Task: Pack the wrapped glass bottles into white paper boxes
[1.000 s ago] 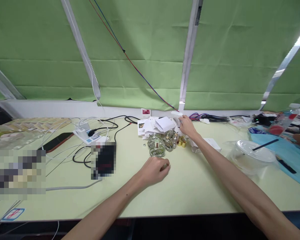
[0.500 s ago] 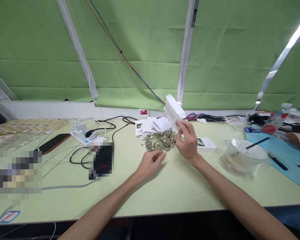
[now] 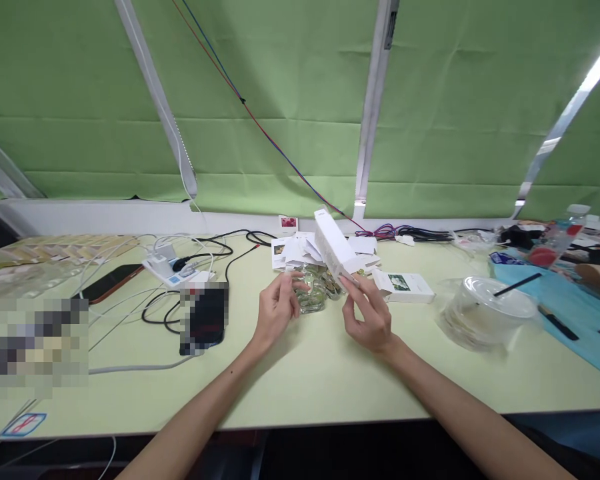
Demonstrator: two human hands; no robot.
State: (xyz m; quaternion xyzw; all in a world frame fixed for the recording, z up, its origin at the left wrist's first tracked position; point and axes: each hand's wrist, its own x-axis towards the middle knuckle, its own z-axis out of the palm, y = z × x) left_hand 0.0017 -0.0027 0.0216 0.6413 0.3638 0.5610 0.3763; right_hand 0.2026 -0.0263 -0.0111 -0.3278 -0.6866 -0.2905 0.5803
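My right hand (image 3: 369, 312) grips the lower end of a long white cardboard box (image 3: 333, 241) between thumb and fingers. The box leans up and away to the left, above the table. My left hand (image 3: 276, 305) has its fingers loosely bent and apart, with nothing visible in them. Its fingertips are beside a clear glass container (image 3: 312, 301), partly in front of it; whether they touch I cannot tell. Small gold-coloured pieces (image 3: 334, 285) show to the right of the glass, partly hidden by the box. White folded papers (image 3: 300, 249) lie behind.
Another white box with a picture (image 3: 405, 285) lies right of my right hand. Farther right stands a lidded plastic tub (image 3: 495, 300) in a clear bag, with a black straw. Leftward are a power strip (image 3: 167, 267), tangled cables and a phone (image 3: 113, 283). A bottle (image 3: 563, 237) stands far right.
My right hand has brought the white box left and toward me. My left hand has moved left and its fingers have lifted and spread beside the glass container.
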